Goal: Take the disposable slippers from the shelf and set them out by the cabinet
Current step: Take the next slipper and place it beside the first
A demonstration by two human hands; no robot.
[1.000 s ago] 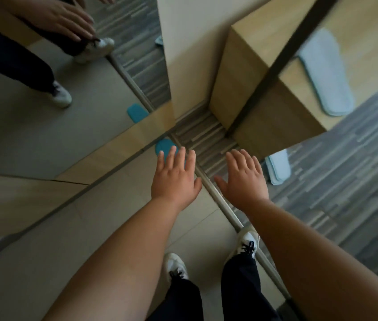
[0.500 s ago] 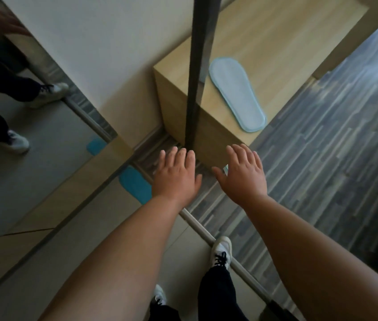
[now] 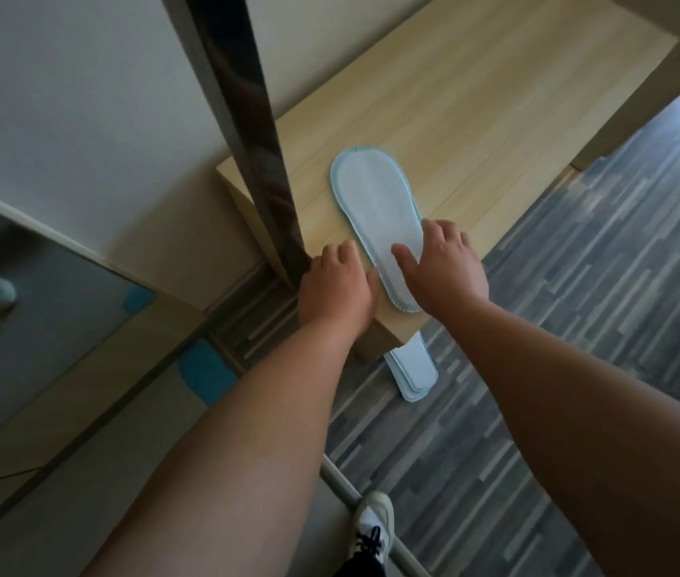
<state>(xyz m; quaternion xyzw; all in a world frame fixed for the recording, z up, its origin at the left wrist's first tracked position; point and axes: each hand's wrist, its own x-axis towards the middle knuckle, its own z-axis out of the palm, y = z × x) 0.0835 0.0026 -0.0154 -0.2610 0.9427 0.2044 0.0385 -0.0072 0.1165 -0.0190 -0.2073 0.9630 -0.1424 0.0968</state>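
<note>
A pale blue disposable slipper [image 3: 371,210] lies flat on the light wooden shelf [image 3: 476,118], its near end at the shelf's front corner. My right hand [image 3: 442,268] rests on that near end, thumb on top and fingers curled over the slipper's right edge. My left hand [image 3: 336,285] sits on the shelf corner just left of the slipper, fingers loosely bent, thumb against the slipper's left edge. More pale blue slippers [image 3: 413,368] lie stacked on the floor, partly hidden under the shelf.
A dark upright post [image 3: 255,139] stands at the shelf's left edge, close to my left hand. A mirror [image 3: 38,326] fills the left. Blue marks [image 3: 205,376] sit on the floor by the metal threshold strip. My shoe [image 3: 373,522] is below, on grey wood-pattern flooring [image 3: 580,326].
Both hands moved forward from above the floor onto the shelf corner. The right hand now lies on the slipper and the left beside it. The view came closer to the shelf.
</note>
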